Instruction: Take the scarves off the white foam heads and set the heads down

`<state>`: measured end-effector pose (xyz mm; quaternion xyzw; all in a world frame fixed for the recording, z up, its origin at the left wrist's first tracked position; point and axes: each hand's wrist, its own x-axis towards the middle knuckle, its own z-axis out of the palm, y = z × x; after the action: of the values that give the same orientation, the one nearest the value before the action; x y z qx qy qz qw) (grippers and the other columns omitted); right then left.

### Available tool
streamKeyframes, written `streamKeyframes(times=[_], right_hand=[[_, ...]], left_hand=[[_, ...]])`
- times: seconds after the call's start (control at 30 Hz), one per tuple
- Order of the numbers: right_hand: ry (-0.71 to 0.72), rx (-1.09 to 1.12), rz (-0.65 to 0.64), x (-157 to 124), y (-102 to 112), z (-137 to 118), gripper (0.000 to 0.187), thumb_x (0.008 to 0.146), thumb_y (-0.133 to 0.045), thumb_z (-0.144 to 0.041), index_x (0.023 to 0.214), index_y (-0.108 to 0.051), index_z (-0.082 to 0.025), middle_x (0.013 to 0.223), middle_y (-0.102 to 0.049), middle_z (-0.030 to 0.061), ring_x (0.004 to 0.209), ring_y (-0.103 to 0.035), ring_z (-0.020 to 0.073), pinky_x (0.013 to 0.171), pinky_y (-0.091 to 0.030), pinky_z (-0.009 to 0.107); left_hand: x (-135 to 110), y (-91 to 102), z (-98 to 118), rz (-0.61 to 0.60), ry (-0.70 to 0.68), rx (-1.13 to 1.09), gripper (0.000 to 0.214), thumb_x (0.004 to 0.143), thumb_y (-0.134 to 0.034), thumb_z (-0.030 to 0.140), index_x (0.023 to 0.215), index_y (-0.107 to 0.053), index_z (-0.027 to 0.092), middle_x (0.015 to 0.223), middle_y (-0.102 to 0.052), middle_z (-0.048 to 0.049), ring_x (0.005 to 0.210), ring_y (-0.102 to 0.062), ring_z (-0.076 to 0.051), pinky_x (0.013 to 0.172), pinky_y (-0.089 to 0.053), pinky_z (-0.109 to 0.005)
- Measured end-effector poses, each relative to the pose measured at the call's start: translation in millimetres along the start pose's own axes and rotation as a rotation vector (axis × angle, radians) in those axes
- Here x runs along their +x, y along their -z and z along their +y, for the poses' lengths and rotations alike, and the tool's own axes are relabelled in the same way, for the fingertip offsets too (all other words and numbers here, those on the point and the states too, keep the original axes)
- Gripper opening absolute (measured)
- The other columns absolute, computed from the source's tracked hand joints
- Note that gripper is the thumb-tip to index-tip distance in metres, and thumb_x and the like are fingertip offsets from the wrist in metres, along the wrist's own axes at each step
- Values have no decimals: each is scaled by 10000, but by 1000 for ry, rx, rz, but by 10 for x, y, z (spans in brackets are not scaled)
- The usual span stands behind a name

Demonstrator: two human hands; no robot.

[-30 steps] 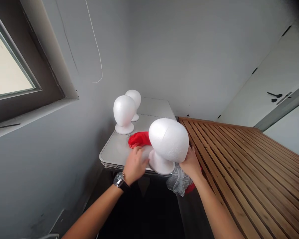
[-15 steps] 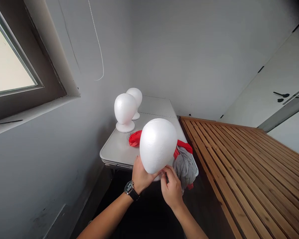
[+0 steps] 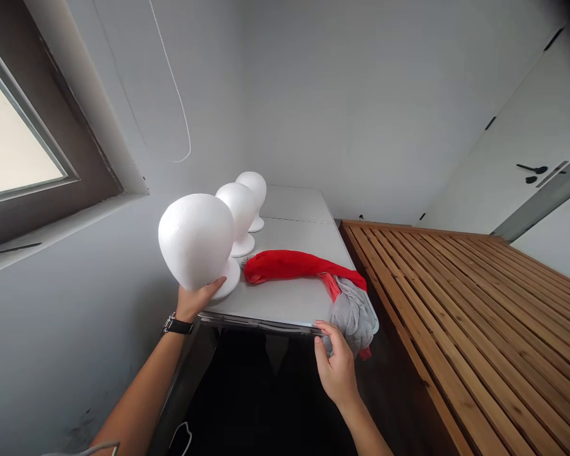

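A white foam mannequin head [image 3: 194,237] leans at the table's near left corner, its round base over the tabletop. My left hand [image 3: 197,299], with a watch on the wrist, grips it low at the neck; part of the fingers is hidden behind the head. Two more foam heads stand upright behind it, a middle one [image 3: 240,212] and a far one [image 3: 253,190]. My right hand [image 3: 335,361] holds nothing, its fingers apart, by the table's front edge. Close to it a grey cloth [image 3: 354,313] hangs over the corner, joined by a long red cloth [image 3: 289,265].
The white folding table [image 3: 270,304] stands against the left wall. To the right lies a slatted wooden surface [image 3: 456,297]. A window [image 3: 19,126] is at the left, with a white cord [image 3: 173,76] hanging near it. A door handle [image 3: 532,170] shows at far right.
My left hand has carried the foam head from the middle front to the table's left corner. My right hand has let go of it and sits lower right. The red cloth is now uncovered.
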<state>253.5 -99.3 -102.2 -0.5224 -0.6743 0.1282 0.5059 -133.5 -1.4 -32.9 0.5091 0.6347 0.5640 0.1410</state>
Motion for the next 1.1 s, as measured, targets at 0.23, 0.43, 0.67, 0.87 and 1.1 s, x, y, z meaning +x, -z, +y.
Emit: streamKeyframes(times=[0.23, 0.43, 0.67, 0.87, 1.1], right_hand=[[11, 5, -43, -66, 55, -23, 266, 1072, -535, -315, 1302, -651, -248, 1288, -721, 101, 1232, -702, 252, 1050, -614, 450], [4, 19, -90, -54, 59, -53, 251, 1074, -532, -317, 1281, -663, -258, 1288, -723, 94, 1208, -706, 247, 1002, -630, 426], [31, 40, -109, 16, 5, -198, 254, 1071, -530, -299, 1278, -671, -258, 1282, -727, 92, 1128, -722, 238, 952, -639, 406], [50, 38, -122, 84, 5, -259, 246, 1068, -545, -297, 1279, -669, -273, 1272, -730, 72, 1107, -724, 223, 952, -635, 386], [50, 57, -157, 74, 15, -306, 253, 1073, -524, -311, 1257, -683, -244, 1267, -731, 110, 1126, -725, 251, 943, -641, 409]], left_hand=[[183, -136, -223, 6, 22, 37, 677, 662, -926, 522, 1233, -765, 197, 1319, -757, -129, 1284, -682, -375, 1112, -562, -527], [195, -68, -311, -103, 36, 119, 629, 676, -897, 575, 1152, -786, 181, 1167, -795, -141, 1119, -736, -363, 964, -616, -469], [154, -15, -325, -118, 12, 169, 570, 694, -878, 591, 1080, -782, 184, 937, -790, -99, 875, -747, -309, 805, -621, -399], [90, 30, -299, -106, -43, 171, 569, 709, -882, 580, 1108, -776, 187, 979, -794, -88, 933, -748, -306, 882, -616, -391], [-11, 19, -221, -100, -64, 101, 616, 733, -860, 593, 1166, -755, 168, 1088, -795, -119, 987, -745, -315, 836, -626, -374]])
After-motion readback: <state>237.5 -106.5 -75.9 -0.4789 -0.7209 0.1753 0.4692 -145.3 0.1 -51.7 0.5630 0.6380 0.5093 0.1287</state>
